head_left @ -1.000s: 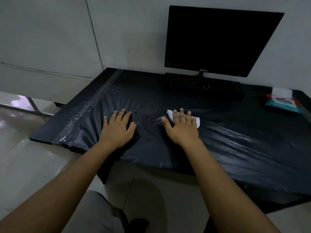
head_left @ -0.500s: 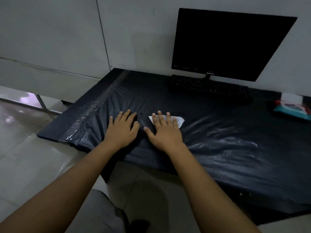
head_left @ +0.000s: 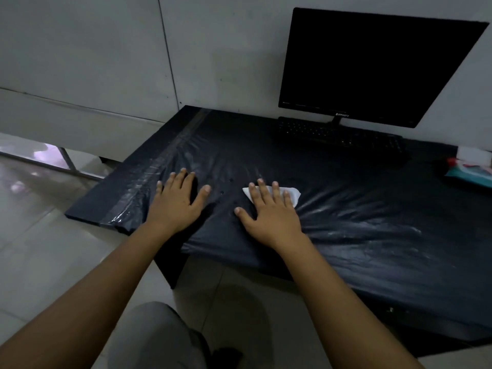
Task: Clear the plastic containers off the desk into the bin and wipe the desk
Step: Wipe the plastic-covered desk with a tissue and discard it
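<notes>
The desk (head_left: 372, 235) is covered with shiny, wrinkled black plastic sheeting. My right hand (head_left: 269, 211) lies flat with spread fingers on a white wipe (head_left: 291, 194), pressing it onto the sheeting near the desk's front. My left hand (head_left: 177, 201) rests flat on the sheeting to the left, fingers straight, holding nothing. A few small dark drops dot the sheeting between my hands. No plastic containers and no bin are in view.
A black monitor (head_left: 372, 67) stands at the back against the wall with a black keyboard (head_left: 338, 134) under it. A teal pack of wipes (head_left: 471, 174) lies at the right edge. Clear tape (head_left: 159, 166) runs along the desk's left side. Tiled floor lies below.
My right hand slid the white wipe to the left toward my left hand, then back a little to the right. The left hand stayed pressed in place.
</notes>
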